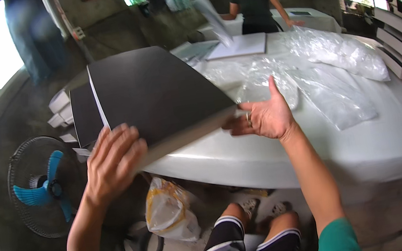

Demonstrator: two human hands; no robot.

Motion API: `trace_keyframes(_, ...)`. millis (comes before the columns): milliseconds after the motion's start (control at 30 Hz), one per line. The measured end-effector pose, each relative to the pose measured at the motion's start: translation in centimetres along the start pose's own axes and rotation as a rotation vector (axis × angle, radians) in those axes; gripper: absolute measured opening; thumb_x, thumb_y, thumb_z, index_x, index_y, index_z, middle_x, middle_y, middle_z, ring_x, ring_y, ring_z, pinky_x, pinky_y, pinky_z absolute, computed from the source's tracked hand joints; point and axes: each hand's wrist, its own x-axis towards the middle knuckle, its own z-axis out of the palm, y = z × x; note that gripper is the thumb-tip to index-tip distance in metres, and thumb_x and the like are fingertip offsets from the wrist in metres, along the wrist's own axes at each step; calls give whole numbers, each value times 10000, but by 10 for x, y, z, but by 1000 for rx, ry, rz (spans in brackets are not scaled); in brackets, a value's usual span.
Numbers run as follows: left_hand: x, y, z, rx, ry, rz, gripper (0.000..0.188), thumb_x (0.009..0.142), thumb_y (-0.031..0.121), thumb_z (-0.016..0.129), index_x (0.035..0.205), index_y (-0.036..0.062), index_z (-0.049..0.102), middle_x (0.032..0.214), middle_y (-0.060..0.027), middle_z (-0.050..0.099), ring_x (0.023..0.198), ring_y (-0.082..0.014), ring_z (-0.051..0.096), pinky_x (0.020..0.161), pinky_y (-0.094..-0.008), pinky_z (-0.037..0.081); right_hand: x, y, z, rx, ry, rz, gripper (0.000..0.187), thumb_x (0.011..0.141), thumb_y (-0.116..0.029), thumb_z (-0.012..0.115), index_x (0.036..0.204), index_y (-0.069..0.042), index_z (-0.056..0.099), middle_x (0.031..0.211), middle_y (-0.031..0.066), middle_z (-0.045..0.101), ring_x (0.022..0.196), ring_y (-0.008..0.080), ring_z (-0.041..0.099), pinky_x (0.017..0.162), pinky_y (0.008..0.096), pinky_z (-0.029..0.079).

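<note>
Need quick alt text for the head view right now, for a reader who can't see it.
Both hands hold a flat black box at a white table's near edge: the left hand grips its near corner, the right hand is open at its right end. Clear plastic bags lie beyond; another person works at the far side.

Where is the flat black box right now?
In the head view, the black box sits left of centre, held by the left hand and right hand over the white table.
</note>
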Motion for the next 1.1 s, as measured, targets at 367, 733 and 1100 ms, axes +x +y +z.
trace_keyframes(367,-94,39,75,-665,162,65,445,696,97,655,1099,123,468,1136,-155,501,1056,-357,510,750,-410,513,-107,141,36,-401,852,-206,526,823,-449,483,1049,23,539,952,120,603,821,226,596,744,331,477)
trace_keyframes(733,-127,-8,199,-1569,-549,-1437,686,758,484,610,1118,-74,439,943,-198,525,739,-275,573,614,-373,503,-91,154,31,-68,793,-406,424,768,-268,489,1075,24,514,1032,148,576,933,285,570,831,395,464)
trace_keyframes(1100,3,-130,35,-839,-101,-1109,441,726,406,649,830,-21,608,593,-69,523,545,-167,502,570,-293,438,-127,233,11,-46,506,-868,589,736,-297,521,1240,-17,399,1192,142,479,1077,297,470,910,419,392)
